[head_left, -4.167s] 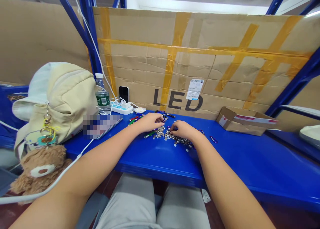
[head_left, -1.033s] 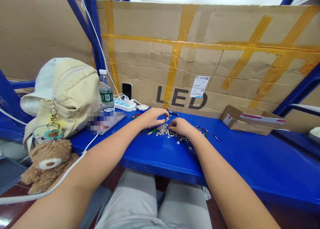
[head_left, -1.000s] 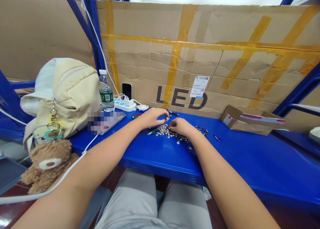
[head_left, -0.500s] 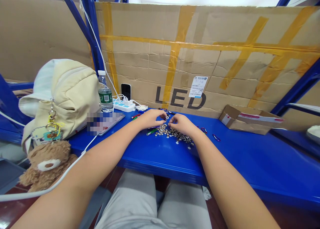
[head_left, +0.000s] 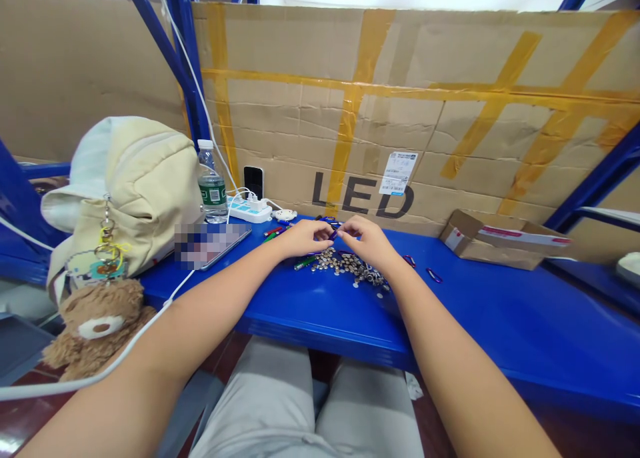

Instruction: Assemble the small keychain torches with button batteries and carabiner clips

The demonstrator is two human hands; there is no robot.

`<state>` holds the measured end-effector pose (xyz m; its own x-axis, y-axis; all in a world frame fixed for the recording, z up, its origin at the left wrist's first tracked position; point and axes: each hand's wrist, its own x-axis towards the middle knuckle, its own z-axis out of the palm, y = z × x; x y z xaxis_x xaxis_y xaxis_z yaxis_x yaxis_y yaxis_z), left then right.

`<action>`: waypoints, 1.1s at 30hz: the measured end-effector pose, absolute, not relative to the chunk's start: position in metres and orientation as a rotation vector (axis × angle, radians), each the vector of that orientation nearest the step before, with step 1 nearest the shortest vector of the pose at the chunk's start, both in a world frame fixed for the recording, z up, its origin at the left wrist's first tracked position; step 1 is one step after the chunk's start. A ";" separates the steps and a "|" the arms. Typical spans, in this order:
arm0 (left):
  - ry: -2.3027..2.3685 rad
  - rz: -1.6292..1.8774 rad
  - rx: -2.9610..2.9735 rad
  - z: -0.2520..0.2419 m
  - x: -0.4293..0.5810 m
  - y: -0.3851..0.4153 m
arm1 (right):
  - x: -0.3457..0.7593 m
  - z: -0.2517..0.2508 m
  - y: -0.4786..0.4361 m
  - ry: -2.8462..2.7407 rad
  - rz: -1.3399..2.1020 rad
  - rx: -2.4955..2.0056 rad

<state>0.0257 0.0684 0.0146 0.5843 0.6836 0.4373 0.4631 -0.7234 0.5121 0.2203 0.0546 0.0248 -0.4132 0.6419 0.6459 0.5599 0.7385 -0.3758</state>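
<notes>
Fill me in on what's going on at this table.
A person sits at a glossy blue table, with the fingertips of the left hand and right hand together at a small dark bluish piece, too small to identify. Below them lies a loose pile of small, round silvery pieces. A purple, elongated ring-shaped clip lies to the right, nearer than the open brown cardboard box.

Too small to identify: blue piece [head_left: 334,234] in the grip of left hand [head_left: 306,238] and right hand [head_left: 367,241]. Too small to count: heaped metal parts [head_left: 350,265]. Too small to read: print on shipping label [head_left: 399,173]. Pixelated: part of flat-lying phone [head_left: 227,246]. Hidden behind front wall: floor of carton [head_left: 515,249]. Cut off by right edge: worktop [head_left: 490,325], white object [head_left: 629,269]. Cut off by lower edge: both forearms [head_left: 170,351].
</notes>
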 end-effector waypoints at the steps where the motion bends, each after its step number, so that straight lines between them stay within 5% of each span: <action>1: 0.938 0.899 2.475 0.015 0.025 0.069 | 0.221 0.025 0.054 -2.120 0.118 -0.908; 23: 1.053 0.799 2.607 0.020 0.020 0.068 | 0.215 0.012 0.052 -2.460 0.120 -1.432; 33: 1.040 0.779 2.507 0.017 0.022 0.068 | 0.221 0.021 0.058 -2.055 -0.018 -1.077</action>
